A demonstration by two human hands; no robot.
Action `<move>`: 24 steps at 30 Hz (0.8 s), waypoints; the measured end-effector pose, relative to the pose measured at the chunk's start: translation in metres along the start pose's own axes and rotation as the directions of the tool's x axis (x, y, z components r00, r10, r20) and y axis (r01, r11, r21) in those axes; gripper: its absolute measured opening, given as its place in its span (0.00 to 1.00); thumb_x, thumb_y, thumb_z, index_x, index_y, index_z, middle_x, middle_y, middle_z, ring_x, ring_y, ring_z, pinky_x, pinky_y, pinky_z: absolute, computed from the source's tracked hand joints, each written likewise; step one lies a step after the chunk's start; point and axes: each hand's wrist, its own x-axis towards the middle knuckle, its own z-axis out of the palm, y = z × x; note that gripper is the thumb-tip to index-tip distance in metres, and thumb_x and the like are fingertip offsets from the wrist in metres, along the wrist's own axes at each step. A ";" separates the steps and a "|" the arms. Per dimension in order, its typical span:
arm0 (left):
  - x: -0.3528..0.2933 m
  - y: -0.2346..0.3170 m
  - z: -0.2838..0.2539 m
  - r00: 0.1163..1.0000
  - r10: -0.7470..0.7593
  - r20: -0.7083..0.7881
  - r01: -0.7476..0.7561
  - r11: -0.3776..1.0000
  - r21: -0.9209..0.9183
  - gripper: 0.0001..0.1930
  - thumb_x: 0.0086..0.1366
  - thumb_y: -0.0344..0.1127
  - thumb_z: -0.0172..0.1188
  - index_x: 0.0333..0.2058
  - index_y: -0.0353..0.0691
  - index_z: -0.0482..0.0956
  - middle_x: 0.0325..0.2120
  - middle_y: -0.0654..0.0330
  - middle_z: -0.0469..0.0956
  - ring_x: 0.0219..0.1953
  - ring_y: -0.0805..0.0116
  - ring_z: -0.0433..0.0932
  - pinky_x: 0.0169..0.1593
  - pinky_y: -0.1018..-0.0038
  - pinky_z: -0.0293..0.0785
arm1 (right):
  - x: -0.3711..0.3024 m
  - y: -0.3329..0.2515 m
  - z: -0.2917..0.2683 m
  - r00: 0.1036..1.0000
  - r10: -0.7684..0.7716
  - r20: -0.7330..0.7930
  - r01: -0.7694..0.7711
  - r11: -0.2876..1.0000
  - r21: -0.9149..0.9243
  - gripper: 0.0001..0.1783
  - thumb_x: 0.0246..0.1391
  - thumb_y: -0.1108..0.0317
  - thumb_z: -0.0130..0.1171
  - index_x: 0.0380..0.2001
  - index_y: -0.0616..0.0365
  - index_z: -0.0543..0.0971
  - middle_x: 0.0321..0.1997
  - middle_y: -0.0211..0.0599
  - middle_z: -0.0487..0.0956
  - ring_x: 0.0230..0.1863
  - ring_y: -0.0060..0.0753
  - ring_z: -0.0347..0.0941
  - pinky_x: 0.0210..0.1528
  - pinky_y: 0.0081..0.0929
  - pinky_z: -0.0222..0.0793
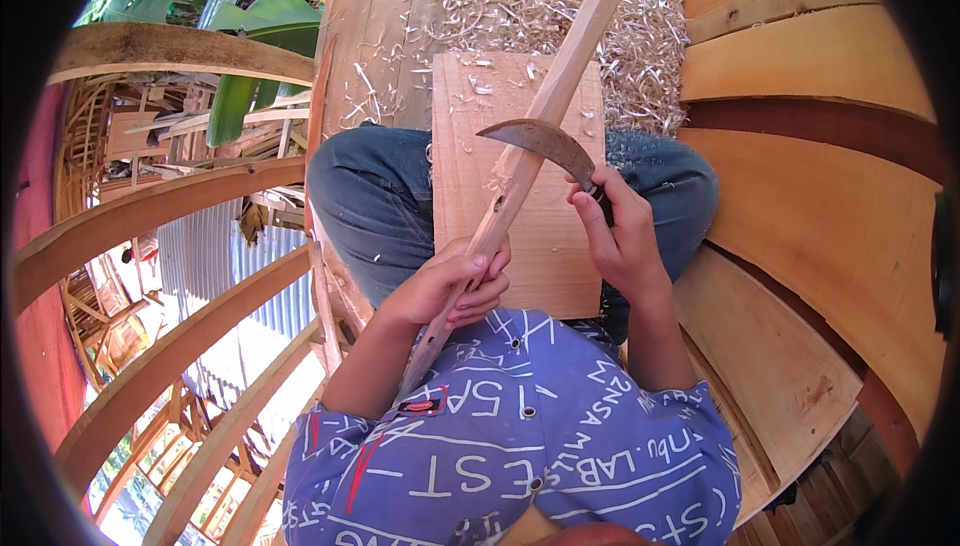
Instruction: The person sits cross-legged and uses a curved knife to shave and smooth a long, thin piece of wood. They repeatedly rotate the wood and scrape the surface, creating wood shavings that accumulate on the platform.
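Note:
My left hand (468, 284) is wrapped round the lower part of a long wooden stick (552, 96), whose near end runs back against my shirt. The stick slants away to the upper right, over a flat wooden board (465, 186) lying across my lap. In my right hand (625, 226) is the dark handle of a sickle-shaped knife (545, 138). Its curved blade lies across the stick near the middle, pointing left. Just below the blade the stick's surface is roughened, with a raised curl of wood and a dark hole (497, 204).
Curly wood shavings (620, 56) cover much of the plank floor (375, 6) ahead. Slatted wooden rails (170, 191) stand on my left, with banana leaves (270, 26) and corrugated sheets beyond. Wide wooden planks (810, 176) rise on my right. My bent legs (370, 196) flank the board.

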 end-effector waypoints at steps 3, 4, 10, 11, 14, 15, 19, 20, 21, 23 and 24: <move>0.002 -0.001 -0.002 0.999 0.020 0.039 -0.020 1.000 0.008 0.19 0.66 0.52 0.49 0.31 0.41 0.59 0.10 0.69 0.57 0.08 0.82 0.54 0.09 0.86 0.53 | 0.001 -0.004 -0.003 0.999 0.033 -0.006 -0.033 0.994 -0.104 0.16 0.55 0.60 0.59 0.23 0.62 0.72 0.16 0.43 0.71 0.16 0.39 0.69 0.21 0.29 0.62; 0.004 -0.001 -0.001 0.998 0.015 0.056 -0.016 1.000 0.020 0.20 0.66 0.53 0.49 0.32 0.41 0.59 0.10 0.69 0.57 0.08 0.82 0.54 0.09 0.86 0.53 | 0.001 -0.003 -0.004 1.000 0.009 0.008 -0.007 0.989 -0.146 0.18 0.55 0.58 0.59 0.21 0.61 0.72 0.15 0.42 0.70 0.15 0.41 0.69 0.20 0.30 0.62; 0.008 0.004 0.005 1.000 0.020 -0.011 -0.019 0.996 0.091 0.21 0.69 0.56 0.42 0.31 0.43 0.59 0.11 0.70 0.56 0.08 0.83 0.54 0.09 0.86 0.52 | 0.009 -0.006 0.003 0.996 -0.081 -0.038 0.058 0.910 -0.410 0.30 0.49 0.42 0.59 0.13 0.60 0.71 0.10 0.42 0.67 0.13 0.46 0.67 0.16 0.34 0.61; 0.008 0.005 0.007 0.999 0.023 -0.040 -0.018 0.992 0.129 0.21 0.69 0.56 0.41 0.31 0.43 0.59 0.11 0.70 0.56 0.08 0.83 0.53 0.09 0.86 0.52 | 0.012 -0.007 0.003 0.995 -0.082 -0.051 0.050 0.888 -0.458 0.32 0.48 0.39 0.59 0.12 0.59 0.71 0.09 0.42 0.67 0.13 0.46 0.67 0.16 0.34 0.61; 0.006 0.004 0.015 0.994 0.038 -0.101 -0.013 0.972 0.236 0.20 0.70 0.56 0.39 0.31 0.44 0.58 0.11 0.71 0.55 0.08 0.83 0.53 0.10 0.86 0.52 | 0.023 -0.003 -0.004 0.990 -0.121 -0.067 0.062 0.823 -0.564 0.37 0.42 0.31 0.58 0.09 0.58 0.69 0.08 0.40 0.66 0.12 0.44 0.67 0.16 0.34 0.61; 0.006 0.002 0.016 0.992 0.045 -0.116 -0.012 0.963 0.270 0.20 0.70 0.56 0.39 0.31 0.44 0.58 0.11 0.71 0.54 0.08 0.83 0.53 0.10 0.86 0.52 | 0.025 0.000 -0.007 0.987 -0.144 -0.071 0.077 0.813 -0.577 0.37 0.41 0.30 0.57 0.09 0.57 0.68 0.08 0.40 0.65 0.12 0.43 0.67 0.16 0.33 0.61; 0.008 -0.005 0.018 0.985 0.082 -0.152 -0.024 0.936 0.351 0.22 0.69 0.58 0.39 0.32 0.43 0.59 0.11 0.71 0.54 0.09 0.84 0.52 0.11 0.86 0.50 | 0.032 0.009 -0.014 0.970 -0.224 -0.097 0.116 0.773 -0.624 0.40 0.35 0.25 0.56 0.08 0.56 0.67 0.07 0.38 0.64 0.11 0.41 0.66 0.15 0.32 0.61; 0.007 -0.006 0.017 0.984 0.083 -0.158 -0.022 0.936 0.351 0.22 0.69 0.58 0.39 0.32 0.43 0.59 0.11 0.71 0.54 0.09 0.84 0.52 0.11 0.86 0.49 | 0.034 0.011 -0.014 0.964 -0.242 -0.108 0.122 0.768 -0.629 0.40 0.34 0.25 0.57 0.08 0.56 0.67 0.07 0.38 0.64 0.11 0.41 0.66 0.15 0.32 0.60; 0.007 -0.007 0.016 0.983 0.084 -0.164 -0.021 0.936 0.352 0.22 0.69 0.58 0.39 0.32 0.43 0.59 0.11 0.71 0.54 0.09 0.84 0.52 0.11 0.86 0.49 | 0.037 0.014 -0.014 0.959 -0.259 -0.118 0.128 0.763 -0.633 0.40 0.33 0.25 0.57 0.08 0.56 0.66 0.07 0.37 0.64 0.11 0.41 0.66 0.15 0.32 0.60; 0.007 -0.011 0.015 0.981 0.090 -0.172 -0.023 0.935 0.355 0.22 0.69 0.58 0.39 0.32 0.43 0.59 0.11 0.71 0.54 0.09 0.84 0.51 0.11 0.86 0.49 | 0.045 0.028 -0.024 0.963 -0.214 -0.164 0.052 0.746 -0.664 0.40 0.32 0.25 0.58 0.08 0.57 0.67 0.07 0.37 0.64 0.11 0.40 0.65 0.15 0.32 0.60; 0.008 -0.016 0.016 0.980 0.094 -0.174 -0.027 0.934 0.356 0.22 0.69 0.58 0.39 0.32 0.43 0.59 0.11 0.71 0.54 0.09 0.84 0.51 0.11 0.86 0.49 | 0.049 0.032 -0.026 0.964 -0.192 -0.186 0.017 0.737 -0.676 0.40 0.31 0.25 0.58 0.08 0.57 0.67 0.07 0.37 0.64 0.11 0.40 0.65 0.15 0.32 0.60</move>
